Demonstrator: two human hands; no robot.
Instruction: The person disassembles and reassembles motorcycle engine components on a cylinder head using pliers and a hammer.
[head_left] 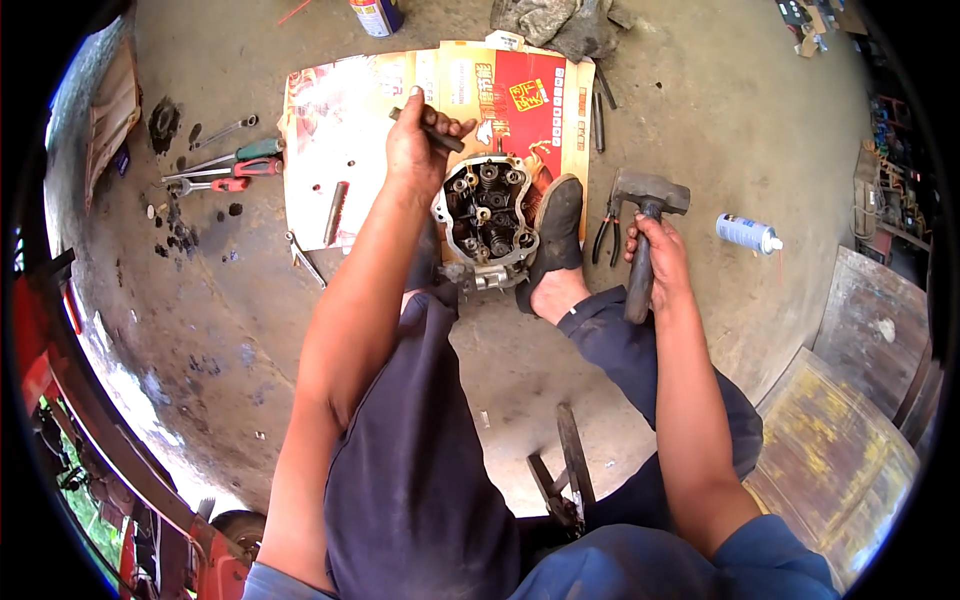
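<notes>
My left hand is closed around a short dark metal rod, which sticks out past the fingers on both sides. Just below it an engine cylinder head rests at the edge of the flattened cardboard, its valve springs facing up. The rod is held near the upper left rim of the cylinder head; contact cannot be made out. Off to the right, my right hand grips a hammer by its dark handle, the head pointing away from me. My right shoe presses close against the cylinder head's right side.
Pliers lie between shoe and hammer. Screwdrivers and a wrench are on the left, and a metal bar on the cardboard. A spray can lies at right. Rags sit at the far side.
</notes>
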